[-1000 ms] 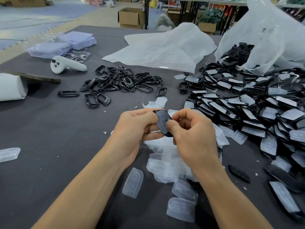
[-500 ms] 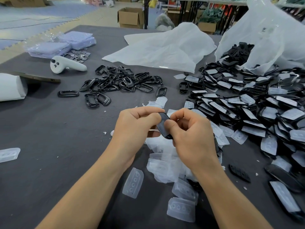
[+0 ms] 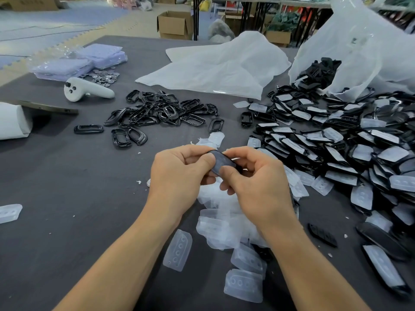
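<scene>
Work in hand: most likely stripping a black key-fob shell [image 3: 222,163] apart from its soft insert, judging by the sorted heaps around it. Whether an insert sits in it now is hidden by the fingers.
Shell position: held tilted in the air between both hands, above the middle of the table [image 3: 67,180], over a heap of translucent button pads [image 3: 224,227].
Left hand [image 3: 179,173]: curled, with the thumb and fingers pinching the shell's far end.
Right hand [image 3: 258,182]: curled, with the thumb pressing on the shell's near end and the fingers folded behind it.
Far middle: a pile of empty black frames [image 3: 157,111].
Right edge: an unsorted heap of shells with pads [image 3: 336,144] spills out of a clear plastic bag [image 3: 359,52].
Risk, slip: both grips hold only the ends of a glossy part. A hard push by the right thumb could flick it out of the pinch and down among the pads.
Risk, breakage: bending the shell between the two thumbs could crack the thin plastic or tear the soft pad.
Risk, mixing: the unsorted heap lies just beside the pad heap. A dropped or carelessly tossed part could land in the wrong one and have to be picked out again.
</scene>
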`<state>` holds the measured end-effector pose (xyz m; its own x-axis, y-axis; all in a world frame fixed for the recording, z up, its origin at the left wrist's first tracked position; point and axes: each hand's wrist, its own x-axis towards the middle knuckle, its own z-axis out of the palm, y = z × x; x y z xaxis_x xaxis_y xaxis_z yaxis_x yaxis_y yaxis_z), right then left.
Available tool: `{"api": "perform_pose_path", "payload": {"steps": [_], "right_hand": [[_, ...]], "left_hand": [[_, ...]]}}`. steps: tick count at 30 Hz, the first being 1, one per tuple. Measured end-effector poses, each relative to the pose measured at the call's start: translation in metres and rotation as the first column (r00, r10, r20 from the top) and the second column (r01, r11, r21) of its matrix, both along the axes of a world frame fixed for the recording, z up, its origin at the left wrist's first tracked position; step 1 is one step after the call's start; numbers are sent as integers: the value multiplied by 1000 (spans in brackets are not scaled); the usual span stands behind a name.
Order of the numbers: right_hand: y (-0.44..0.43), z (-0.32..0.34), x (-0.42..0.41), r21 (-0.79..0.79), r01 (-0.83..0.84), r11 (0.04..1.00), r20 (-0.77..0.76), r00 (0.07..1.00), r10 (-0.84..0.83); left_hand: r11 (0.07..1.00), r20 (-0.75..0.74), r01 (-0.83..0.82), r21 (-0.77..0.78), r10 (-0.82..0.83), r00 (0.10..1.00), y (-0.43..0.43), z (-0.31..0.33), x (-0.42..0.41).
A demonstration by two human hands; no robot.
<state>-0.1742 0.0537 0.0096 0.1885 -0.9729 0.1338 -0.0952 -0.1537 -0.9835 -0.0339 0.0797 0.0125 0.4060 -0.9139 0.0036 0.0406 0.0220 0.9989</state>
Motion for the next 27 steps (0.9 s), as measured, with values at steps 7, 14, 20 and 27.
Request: {"api": "perform_pose_path", "payload": {"steps": [7, 14, 20, 27], "right_hand": [[-5, 5, -7, 118, -83, 990, 129, 989, 68], [-6, 4, -7, 198, -115, 973, 162, 983, 83], [-2, 5, -5, 208, -138, 968, 181, 978, 101], [1, 4, -3, 249, -143, 958, 175, 979, 101]], "left_hand": [[986, 265, 142, 91, -161, 951, 0, 1, 14], [992, 394, 101, 70, -121, 911, 1, -1, 11], [990, 559, 110, 83, -138, 818, 4, -4, 11], [985, 604, 148, 89, -172, 778, 6, -3, 9]]}}
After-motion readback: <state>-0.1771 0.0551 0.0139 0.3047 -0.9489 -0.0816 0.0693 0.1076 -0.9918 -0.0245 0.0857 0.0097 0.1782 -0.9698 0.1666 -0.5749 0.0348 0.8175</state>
